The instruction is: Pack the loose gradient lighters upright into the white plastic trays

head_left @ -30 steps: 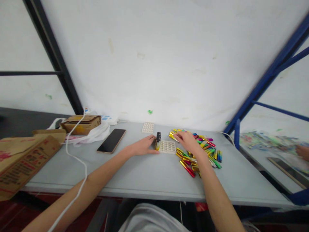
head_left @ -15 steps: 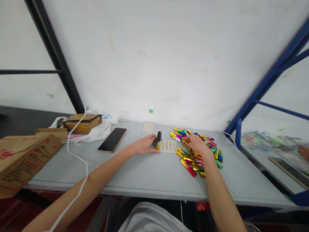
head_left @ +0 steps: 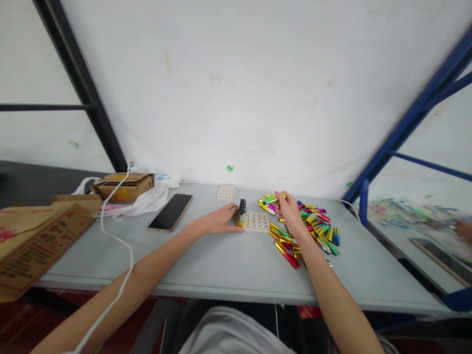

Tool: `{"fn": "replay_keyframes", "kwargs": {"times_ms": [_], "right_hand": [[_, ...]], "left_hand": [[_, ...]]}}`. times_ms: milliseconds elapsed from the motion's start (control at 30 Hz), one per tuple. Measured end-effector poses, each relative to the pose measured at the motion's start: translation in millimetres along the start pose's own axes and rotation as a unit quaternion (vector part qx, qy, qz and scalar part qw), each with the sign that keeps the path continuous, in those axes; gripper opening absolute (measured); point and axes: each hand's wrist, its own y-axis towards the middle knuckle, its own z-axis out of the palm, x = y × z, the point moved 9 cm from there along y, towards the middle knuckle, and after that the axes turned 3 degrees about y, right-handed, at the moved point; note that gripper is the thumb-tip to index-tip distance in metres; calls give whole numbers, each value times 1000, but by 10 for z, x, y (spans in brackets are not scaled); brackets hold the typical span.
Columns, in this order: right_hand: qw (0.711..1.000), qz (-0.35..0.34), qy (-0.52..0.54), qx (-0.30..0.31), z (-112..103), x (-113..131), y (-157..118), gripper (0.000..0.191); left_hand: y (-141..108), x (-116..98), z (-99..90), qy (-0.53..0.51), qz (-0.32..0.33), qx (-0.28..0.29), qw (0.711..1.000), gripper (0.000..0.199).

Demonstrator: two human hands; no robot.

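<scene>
My left hand (head_left: 223, 220) lies around the left end of a white tray (head_left: 257, 222) with rows of round holes. Its thumb is stretched along the front corner and its fingers reach the back one. Along that end stands a row of upright pieces (head_left: 242, 212) with dark tops and shiny yellow lower parts. Over the far left of a loose pile of shiny metallic-coloured pieces (head_left: 286, 253), my right hand (head_left: 287, 209) is closed in a pinch. A small gold-coloured shiny piece (head_left: 283, 196) shows at its fingertips; most of it is hidden.
A second white holed tray (head_left: 226, 191) lies near the wall. To the left are a phone (head_left: 171, 212), a white plastic bag (head_left: 155, 199) and cardboard boxes (head_left: 125, 188). A white cable (head_left: 127, 241) hangs across my left arm. At far right, another person's hand (head_left: 463, 230) shows.
My right hand has lifted slightly and moved a little left and away from me, off the middle of the pile, with the gold-coloured piece in its fingers. My left hand stays at the tray.
</scene>
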Motion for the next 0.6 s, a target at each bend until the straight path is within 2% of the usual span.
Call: {"fn": "replay_keyframes", "kwargs": {"times_ms": [67,200,433,533,600], "right_hand": [[991,49,119,24,151,-76,-47,40],[968,50,241,41,313,-70,-105,46],[954,89,267,106,524,-136,-209,41],[948,115,264,138,615,-111,-268,45],[940,131,268,164,688,-77,-308,38]], "left_hand": [[-2,-4,-3,1,2,-1,1000,75],[-6,-18,-19,8,12,-15,1000,75],[-7,-9,-15,0,13,-18,1000,77],[0,4,-4,-1,8,-14,1000,78],[5,13,1,-1,4,-13,1000,77]]}}
